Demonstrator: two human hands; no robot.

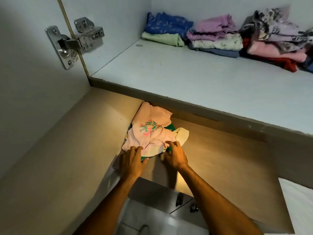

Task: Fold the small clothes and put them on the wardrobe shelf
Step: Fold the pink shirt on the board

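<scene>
Forearms enter from 6 o'clock. Left hand presses near hem of pink shirt, grip narrow, fingers bent on cloth. Right hand at 3 o'clock of it, fingertips pinching same hem. Shirt lies atop green garment on lower shelf. Toward 12 o'clock, upper shelf carries folded stacks; hinge at 10 o'clock.

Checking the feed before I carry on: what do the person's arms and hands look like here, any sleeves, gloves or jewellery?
Both forearms are bare up to the bottom frame edge; no sleeves show. The left hand and right hand wear no gloves, and no rings, watch or bracelets are visible.
</scene>
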